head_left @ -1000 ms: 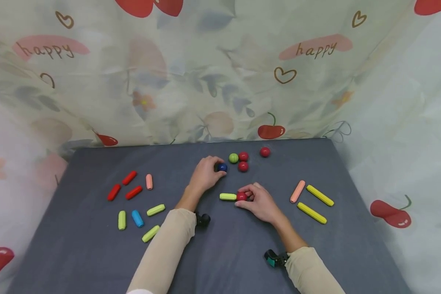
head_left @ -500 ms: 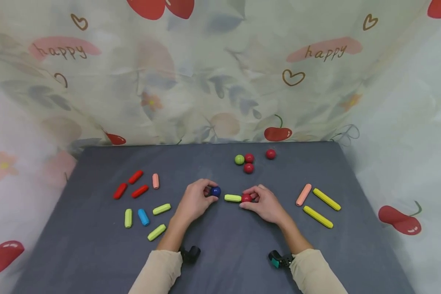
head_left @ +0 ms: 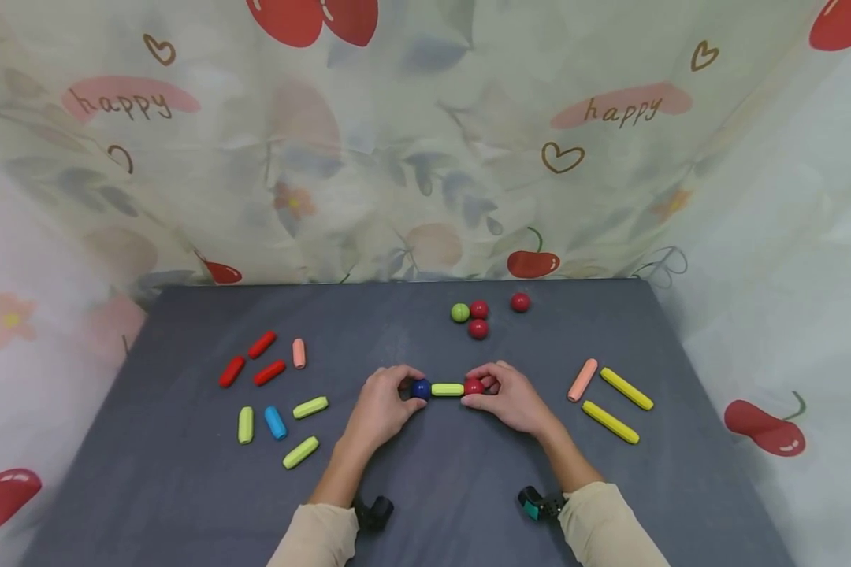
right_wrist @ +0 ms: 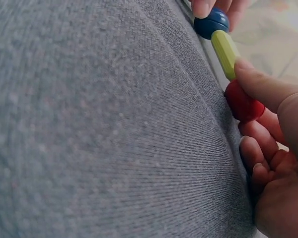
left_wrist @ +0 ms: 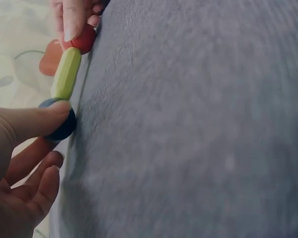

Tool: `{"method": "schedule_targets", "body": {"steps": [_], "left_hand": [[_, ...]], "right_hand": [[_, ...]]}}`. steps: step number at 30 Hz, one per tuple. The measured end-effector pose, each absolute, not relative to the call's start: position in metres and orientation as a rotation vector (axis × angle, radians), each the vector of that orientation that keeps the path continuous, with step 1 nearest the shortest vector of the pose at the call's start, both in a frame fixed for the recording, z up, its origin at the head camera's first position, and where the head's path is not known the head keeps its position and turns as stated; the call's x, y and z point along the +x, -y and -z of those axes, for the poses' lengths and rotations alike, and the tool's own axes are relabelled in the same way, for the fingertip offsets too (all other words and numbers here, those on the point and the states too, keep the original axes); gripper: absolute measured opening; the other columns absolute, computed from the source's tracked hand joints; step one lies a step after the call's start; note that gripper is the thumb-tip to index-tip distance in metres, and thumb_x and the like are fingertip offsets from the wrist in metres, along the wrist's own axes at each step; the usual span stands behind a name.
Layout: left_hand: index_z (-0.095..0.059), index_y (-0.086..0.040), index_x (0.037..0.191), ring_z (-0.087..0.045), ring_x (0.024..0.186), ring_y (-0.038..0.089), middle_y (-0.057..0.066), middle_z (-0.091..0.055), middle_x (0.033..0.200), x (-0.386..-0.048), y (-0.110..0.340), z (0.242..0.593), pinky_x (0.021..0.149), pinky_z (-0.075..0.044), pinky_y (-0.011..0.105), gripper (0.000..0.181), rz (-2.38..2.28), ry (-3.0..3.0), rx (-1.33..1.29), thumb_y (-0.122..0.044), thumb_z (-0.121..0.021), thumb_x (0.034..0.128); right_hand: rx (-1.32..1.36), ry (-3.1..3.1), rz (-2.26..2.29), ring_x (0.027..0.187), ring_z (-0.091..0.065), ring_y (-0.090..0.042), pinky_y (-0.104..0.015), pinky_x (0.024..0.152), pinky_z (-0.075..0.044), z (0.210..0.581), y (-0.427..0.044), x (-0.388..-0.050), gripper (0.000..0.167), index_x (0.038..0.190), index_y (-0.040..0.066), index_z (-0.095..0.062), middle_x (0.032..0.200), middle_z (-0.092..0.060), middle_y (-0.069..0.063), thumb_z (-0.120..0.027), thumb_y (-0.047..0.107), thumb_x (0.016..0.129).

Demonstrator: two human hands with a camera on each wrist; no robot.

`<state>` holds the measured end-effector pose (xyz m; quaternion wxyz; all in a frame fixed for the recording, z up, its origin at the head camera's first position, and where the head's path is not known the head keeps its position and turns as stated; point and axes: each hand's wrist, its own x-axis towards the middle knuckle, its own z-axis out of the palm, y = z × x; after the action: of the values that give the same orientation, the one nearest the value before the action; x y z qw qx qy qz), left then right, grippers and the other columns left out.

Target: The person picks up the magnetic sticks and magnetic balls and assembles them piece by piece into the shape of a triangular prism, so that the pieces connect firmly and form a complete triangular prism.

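Between thumb and fingers, my left hand (head_left: 381,403) pinches a dark blue ball (head_left: 421,389). A red ball (head_left: 473,387) is pinched the same way by my right hand (head_left: 512,398). Joining the two balls is a short yellow-green rod (head_left: 447,390), one end at each ball, in a straight line across the middle of the table. In the left wrist view the blue ball (left_wrist: 64,126) meets the near end of the rod (left_wrist: 66,74). The right wrist view has the red ball (right_wrist: 243,101) against the rod's other end, partly covered by the thumb.
On the grey cloth-covered table (head_left: 440,504), short red rods (head_left: 262,344), yellow-green rods (head_left: 301,453), a blue rod (head_left: 276,423) and a pink rod (head_left: 299,353) lie left. Longer yellow rods (head_left: 611,422) and a pink rod (head_left: 582,380) lie right. Behind are a green ball (head_left: 460,313) and red balls (head_left: 478,329).
My left hand has brought the blue ball from beside the far balls toward me, up to the rod's left end. The right hand still holds the red ball at the other end.
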<state>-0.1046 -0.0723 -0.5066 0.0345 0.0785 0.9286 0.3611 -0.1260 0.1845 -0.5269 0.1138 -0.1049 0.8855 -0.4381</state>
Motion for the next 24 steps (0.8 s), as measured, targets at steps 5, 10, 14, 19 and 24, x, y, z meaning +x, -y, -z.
{"method": "schedule_targets", "body": {"steps": [5, 10, 14, 19, 24], "left_hand": [[-0.073, -0.023, 0.118, -0.061, 0.099, 0.02, 0.001, -0.071, 0.112, -0.102, 0.094, 0.498, 0.087, -0.052, 0.041, 0.037, -1.139, -2.863, 0.155, -0.024, -0.086, 0.0835], [-0.071, -0.019, 0.125, -0.063, 0.108, 0.027, 0.005, -0.07, 0.121, -0.099, 0.137, 0.485, 0.094, -0.054, 0.046, 0.043, -1.218, -2.871, 0.016, -0.023, -0.085, 0.0842], [-0.068, -0.017, 0.131, -0.063, 0.119, 0.031, 0.006, -0.068, 0.131, -0.094, 0.171, 0.479, 0.1, -0.054, 0.05, 0.049, -1.231, -2.834, -0.091, -0.021, -0.085, 0.0848], [-0.069, -0.01, 0.128, -0.057, 0.118, 0.035, 0.013, -0.069, 0.128, -0.088, 0.197, 0.478, 0.106, -0.042, 0.055, 0.049, -0.986, -2.889, -0.08, -0.019, -0.086, 0.0828], [-0.077, -0.009, 0.113, -0.053, 0.119, 0.038, 0.015, -0.072, 0.116, -0.085, 0.203, 0.481, 0.11, -0.034, 0.058, 0.034, -0.797, -2.926, -0.061, -0.014, -0.086, 0.0809]], "right_hand": [[-0.317, -2.588, 1.311, 0.086, -0.054, -0.014, -0.024, 0.076, -0.046, 0.527, -0.183, -0.124, 0.041, 0.118, 0.022, -0.072, 0.101, -0.062, -0.001, -0.085, 0.038, 0.083], [-0.313, -2.599, 1.318, 0.085, -0.053, -0.015, -0.024, 0.075, -0.045, 0.526, -0.184, -0.124, 0.04, 0.117, 0.021, -0.073, 0.099, -0.062, -0.001, -0.086, 0.037, 0.083], [-0.313, -2.605, 1.311, 0.085, -0.053, -0.015, -0.024, 0.075, -0.045, 0.525, -0.185, -0.123, 0.04, 0.117, 0.02, -0.073, 0.099, -0.062, -0.001, -0.086, 0.036, 0.083], [-0.308, -2.606, 1.308, 0.085, -0.053, -0.015, -0.024, 0.075, -0.045, 0.525, -0.184, -0.123, 0.04, 0.117, 0.021, -0.073, 0.099, -0.062, -0.001, -0.086, 0.036, 0.083], [-0.321, -2.609, 1.316, 0.084, -0.052, -0.015, -0.024, 0.075, -0.045, 0.527, -0.183, -0.124, 0.039, 0.116, 0.021, -0.073, 0.099, -0.062, -0.001, -0.086, 0.035, 0.083]]}}
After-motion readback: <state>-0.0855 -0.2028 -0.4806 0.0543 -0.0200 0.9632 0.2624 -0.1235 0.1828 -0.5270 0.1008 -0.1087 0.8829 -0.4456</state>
